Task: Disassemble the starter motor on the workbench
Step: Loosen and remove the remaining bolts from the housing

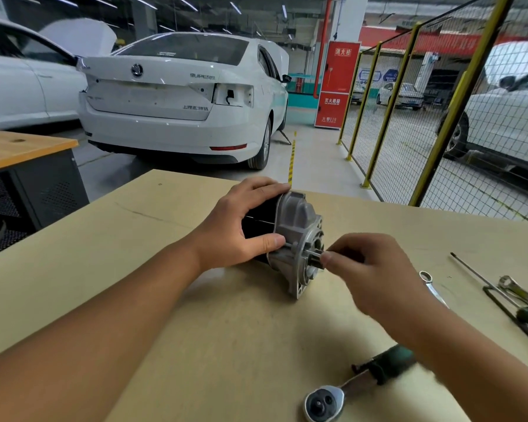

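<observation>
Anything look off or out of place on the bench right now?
Nothing on the workbench stands out. The left hand holds the starter motor, the right hand pinches a thin bolt at its housing. The ratchet lies near the bench's front edge, though not overhanging.

**Workbench layout**

The starter motor (290,239) is set on the workbench (134,239) at frame centre, flanked by the left hand (241,226) and right hand (375,269). A ratchet (342,388) is placed at lower centre; a wrench (432,286) and screwdrivers (515,303) at right. A car (180,95) is parked behind.
</observation>
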Tool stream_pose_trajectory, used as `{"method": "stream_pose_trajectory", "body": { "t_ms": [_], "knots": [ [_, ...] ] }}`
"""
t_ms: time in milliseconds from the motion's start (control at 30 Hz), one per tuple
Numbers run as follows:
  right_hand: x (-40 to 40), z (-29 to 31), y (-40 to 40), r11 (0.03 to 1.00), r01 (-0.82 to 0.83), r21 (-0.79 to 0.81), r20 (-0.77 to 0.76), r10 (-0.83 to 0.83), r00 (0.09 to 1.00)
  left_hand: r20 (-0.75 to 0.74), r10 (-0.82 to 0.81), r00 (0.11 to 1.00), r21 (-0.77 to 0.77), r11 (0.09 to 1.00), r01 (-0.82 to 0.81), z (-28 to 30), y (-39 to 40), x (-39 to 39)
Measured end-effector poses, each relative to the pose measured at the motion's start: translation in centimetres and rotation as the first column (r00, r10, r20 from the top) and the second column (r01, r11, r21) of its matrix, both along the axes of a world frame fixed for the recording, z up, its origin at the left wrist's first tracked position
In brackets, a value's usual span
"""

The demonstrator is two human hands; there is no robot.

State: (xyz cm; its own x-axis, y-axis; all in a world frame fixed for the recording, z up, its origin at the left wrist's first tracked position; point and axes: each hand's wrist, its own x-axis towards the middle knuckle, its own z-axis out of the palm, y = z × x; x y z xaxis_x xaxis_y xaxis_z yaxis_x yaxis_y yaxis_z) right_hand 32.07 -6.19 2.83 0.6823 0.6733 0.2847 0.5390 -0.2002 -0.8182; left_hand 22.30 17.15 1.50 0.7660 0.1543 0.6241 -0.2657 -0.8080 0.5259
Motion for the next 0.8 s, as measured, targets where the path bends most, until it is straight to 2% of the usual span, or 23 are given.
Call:
{"method": "stream_pose_trajectory", "body": {
  "t_ms": [33,67,100,167,300,400,467,533,567,633,667,700,800],
  "knots": [
    [0.0,0.3,0.2,0.999,0.006,0.035,-0.378,0.008,0.926,-0.001,0.0,1.0,0.001,1.0,0.0,0.0,0.0,0.0],
    [-0.1,0.6,0.3,0.998,0.014,0.064,-0.616,0.028,0.787,-0.003,-0.001,1.0,0.003,1.0,0.001,0.0,0.0,0.0],
    [-0.1,0.8,0.3,0.998,0.011,0.059,-0.717,0.035,0.696,-0.005,-0.002,1.0,0.007,1.0,0.002,0.1,0.0,0.0],
    [-0.3,1.0,0.4,0.999,0.001,0.042,-0.784,0.033,0.62,-0.006,0.001,1.0,0.01,1.0,-0.001,0.1,0.0,0.0],
    [-0.3,1.3,0.3,1.0,-0.007,0.025,-0.846,0.025,0.533,-0.006,-0.002,1.0,0.009,1.0,0.002,0.2,0.0,0.0],
    [-0.3,1.1,0.3,0.998,-0.012,0.056,-0.836,0.053,0.546,-0.004,-0.012,1.0,0.007,1.0,0.012,0.2,0.0,0.0],
    [-0.5,1.1,0.3,0.997,-0.016,0.08,-0.772,0.072,0.632,-0.001,-0.013,1.0,0.009,1.0,0.013,0.2,0.0,0.1],
    [-0.6,0.8,0.3,0.997,-0.011,0.082,-0.646,0.062,0.761,0.004,-0.015,1.0,0.011,1.0,0.015,0.1,0.1,0.2],
    [-0.5,0.6,0.3,0.998,-0.011,0.068,-0.533,0.046,0.845,0.007,-0.017,1.0,0.013,1.0,0.017,0.1,0.1,0.2],
    [-0.4,0.3,0.3,1.0,0.002,-0.012,-0.129,-0.003,0.992,0.014,-0.019,1.0,0.021,1.0,0.018,0.0,0.2,0.2],
    [-0.5,0.1,0.3,0.998,0.029,-0.051,0.107,-0.023,0.994,0.014,-0.02,1.0,0.024,1.0,0.02,-0.1,0.2,0.3],
    [-0.4,-0.1,0.3,0.996,0.06,-0.066,0.287,-0.038,0.957,0.012,-0.022,1.0,0.023,1.0,0.021,-0.1,0.3,0.3],
    [-0.4,-0.5,-0.2,0.994,0.067,-0.082,0.549,-0.011,0.836,0.013,-0.018,1.0,0.027,0.999,0.017,-0.2,0.5,0.4]
  ]
}}
